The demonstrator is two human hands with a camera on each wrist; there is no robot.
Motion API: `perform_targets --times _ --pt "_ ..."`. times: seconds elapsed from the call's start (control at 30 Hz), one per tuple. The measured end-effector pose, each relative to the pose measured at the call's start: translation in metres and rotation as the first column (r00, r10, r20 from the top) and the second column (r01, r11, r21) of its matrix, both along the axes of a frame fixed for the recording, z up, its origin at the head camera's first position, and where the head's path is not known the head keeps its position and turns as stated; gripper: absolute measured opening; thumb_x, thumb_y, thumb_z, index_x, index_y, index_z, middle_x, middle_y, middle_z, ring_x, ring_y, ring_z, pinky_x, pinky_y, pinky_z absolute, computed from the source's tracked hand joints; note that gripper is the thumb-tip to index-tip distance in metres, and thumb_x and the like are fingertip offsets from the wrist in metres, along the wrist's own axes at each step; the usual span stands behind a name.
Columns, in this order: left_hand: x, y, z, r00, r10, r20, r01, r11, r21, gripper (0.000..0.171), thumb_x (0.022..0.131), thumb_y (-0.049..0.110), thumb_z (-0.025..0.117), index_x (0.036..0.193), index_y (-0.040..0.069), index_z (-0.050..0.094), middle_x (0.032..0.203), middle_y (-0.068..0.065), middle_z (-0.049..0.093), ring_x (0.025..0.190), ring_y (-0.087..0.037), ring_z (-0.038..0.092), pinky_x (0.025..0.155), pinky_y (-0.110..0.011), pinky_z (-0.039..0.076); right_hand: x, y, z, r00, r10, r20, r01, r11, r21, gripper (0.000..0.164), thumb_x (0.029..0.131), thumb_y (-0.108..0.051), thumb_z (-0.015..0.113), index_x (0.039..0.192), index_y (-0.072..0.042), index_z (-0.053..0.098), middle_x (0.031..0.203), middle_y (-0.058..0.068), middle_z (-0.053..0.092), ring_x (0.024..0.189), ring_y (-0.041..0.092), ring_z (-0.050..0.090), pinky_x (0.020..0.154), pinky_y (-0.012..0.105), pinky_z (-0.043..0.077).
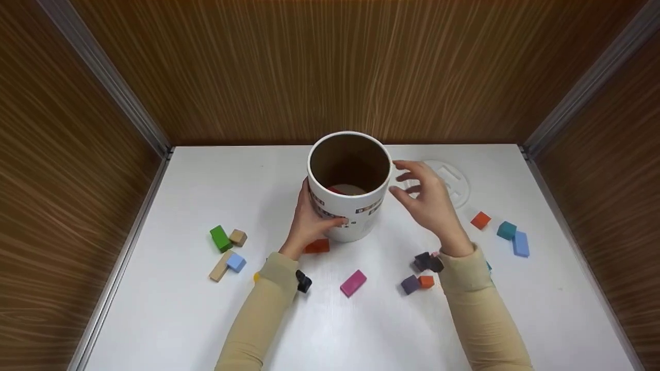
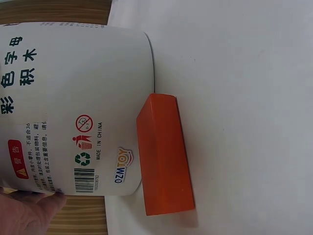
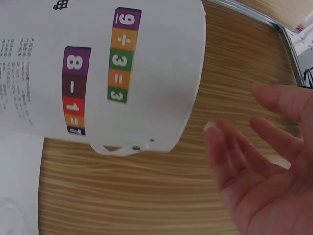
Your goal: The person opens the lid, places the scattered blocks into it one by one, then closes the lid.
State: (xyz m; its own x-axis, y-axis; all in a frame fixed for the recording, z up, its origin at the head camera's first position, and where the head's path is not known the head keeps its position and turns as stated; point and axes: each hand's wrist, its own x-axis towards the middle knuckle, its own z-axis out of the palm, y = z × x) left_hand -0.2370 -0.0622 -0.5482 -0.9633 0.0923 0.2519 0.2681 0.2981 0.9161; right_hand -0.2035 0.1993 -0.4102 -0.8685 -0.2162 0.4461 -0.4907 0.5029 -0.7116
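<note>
A tall white cylindrical toy-block canister (image 1: 356, 229) with printed labels stands at the middle of the table, its top uncovered. Something red and pale shows at its bottom, too deep to make out. My left hand (image 1: 309, 221) grips the canister's left side, thumb across the front and fingers behind. Beside the rim on the right is my right hand (image 1: 430, 201), fingers loosely bent and apart; in the right wrist view a gap separates it from the canister. An orange block (image 2: 164, 156) lies against the canister's base. Part of a strap handle (image 3: 117, 149) hangs at the canister's side.
A white round lid (image 1: 462, 188) lies behind my right hand. Blocks are scattered about: a green one (image 1: 220, 238) at left, a magenta one (image 1: 353, 283) in front, dark ones (image 1: 423, 261) near the right sleeve, a blue one (image 1: 521, 244) farther right. Wood-grain walls (image 1: 350, 67) enclose the table.
</note>
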Motion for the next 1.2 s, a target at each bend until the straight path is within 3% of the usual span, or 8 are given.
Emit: perform_targets --times 0.23,0.47,0.67,1.0,1.1,1.2 --pt "0.0 -0.001 0.001 1.0 0.006 0.011 -0.006 1.0 0.011 0.135 0.055 0.049 0.095 0.156 0.032 0.007 0.154 0.003 0.027 0.139 -0.012 0.028 0.116 -0.041 0.022 0.016 0.032 -0.021 0.977 -0.102 0.188 0.081 0.99 0.113 0.052 0.087 -0.007 0.074 0.135 -0.005 0.054 0.129 0.013 0.056 0.109 0.03 0.058 0.084 0.049 0.055" --pt "0.001 0.001 0.0 1.0 0.006 0.012 -0.006 1.0 0.017 0.134 0.055 0.047 0.095 0.155 0.033 0.008 0.153 0.006 0.027 0.138 -0.011 0.029 0.116 -0.04 0.023 0.026 0.057 -0.053 0.923 -0.201 0.33 0.124 0.963 0.239 0.05 0.091 -0.015 0.072 0.136 -0.004 0.053 0.129 0.02 0.054 0.111 0.037 0.057 0.089 0.054 0.052" --pt "0.002 0.002 0.0 1.0 -0.01 -0.015 0.011 0.999 0.042 0.133 0.056 0.043 0.096 0.156 0.032 0.008 0.154 -0.003 0.029 0.137 -0.012 0.03 0.116 -0.041 0.021 0.036 0.069 -0.079 0.871 -0.238 0.43 0.092 0.938 0.334 0.051 0.092 -0.016 0.069 0.137 -0.001 0.051 0.127 0.025 0.053 0.11 0.042 0.056 0.085 0.053 0.053" --pt "0.004 0.002 0.0 1.0 -0.005 0.011 0.004 0.999 0.04 0.134 0.056 0.046 0.095 0.156 0.032 0.007 0.155 -0.002 0.027 0.138 -0.012 0.028 0.117 -0.042 0.02 0.042 0.072 -0.108 0.797 -0.246 0.551 0.0 0.913 0.408 0.048 0.088 -0.012 0.073 0.132 0.001 0.057 0.123 0.027 0.056 0.103 0.04 0.057 0.087 0.052 0.052" --pt "0.004 0.002 0.001 1.0 -0.002 0.012 0.002 0.999 0.035 0.135 0.055 0.047 0.095 0.156 0.032 0.006 0.155 0.0 0.026 0.139 -0.012 0.027 0.117 -0.042 0.02 0.043 0.073 -0.112 0.791 -0.262 0.553 -0.014 0.896 0.444 0.044 0.085 -0.009 0.075 0.126 0.0 0.062 0.115 0.023 0.059 0.091 0.033 0.059 0.082 0.049 0.054" --pt "0.003 0.003 0.001 1.0 -0.001 0.013 0.001 1.0 0.031 0.135 0.055 0.046 0.095 0.156 0.032 0.007 0.156 -0.001 0.026 0.139 -0.012 0.027 0.117 -0.041 0.021 0.044 0.074 -0.116 0.804 -0.257 0.537 -0.034 0.881 0.472 0.039 0.082 -0.005 0.077 0.119 0.0 0.067 0.105 0.019 0.061 0.083 0.028 0.058 0.078 0.046 0.054"
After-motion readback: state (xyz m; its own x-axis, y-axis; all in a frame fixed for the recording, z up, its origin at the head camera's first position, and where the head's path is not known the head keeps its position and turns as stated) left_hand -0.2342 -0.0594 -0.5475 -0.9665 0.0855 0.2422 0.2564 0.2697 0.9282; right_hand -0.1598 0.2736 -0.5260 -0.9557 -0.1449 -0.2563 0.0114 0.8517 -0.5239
